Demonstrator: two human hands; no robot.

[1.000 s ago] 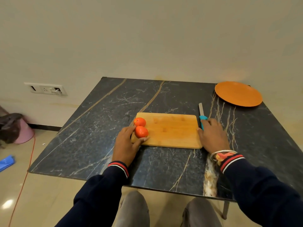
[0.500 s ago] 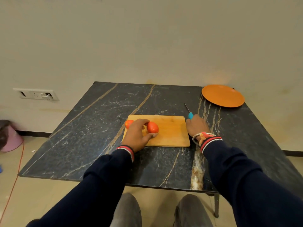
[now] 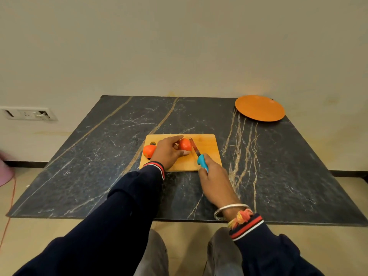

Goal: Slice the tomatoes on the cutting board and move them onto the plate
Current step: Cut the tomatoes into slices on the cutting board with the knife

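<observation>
The left hand (image 3: 168, 151) reaches forward over the wooden cutting board (image 3: 207, 145), palm down, its fingers curled around a tomato (image 3: 185, 144) and its thumb pressed against the tomato's near side. The right hand (image 3: 216, 183) comes in from the near right with the wrist low over the table (image 3: 99, 156), closed around the blue handle of a knife (image 3: 197, 153) (a bangle and a coloured thread band show at that wrist).

There are two tomatoes: the one being held sits near the middle of the board, and the second tomato (image 3: 149, 150) lies at the board's left end, just beside the left hand's knuckles and partly hidden by them. There is one knife, one board and one orange plate (image 3: 259, 108), which stands at the far right corner of the table, well apart from the board.

The knife's long axis runs from the handle at the near right up and away to the far left, the blade resting against the right side of the held tomato. The board's long side runs left to right.
</observation>
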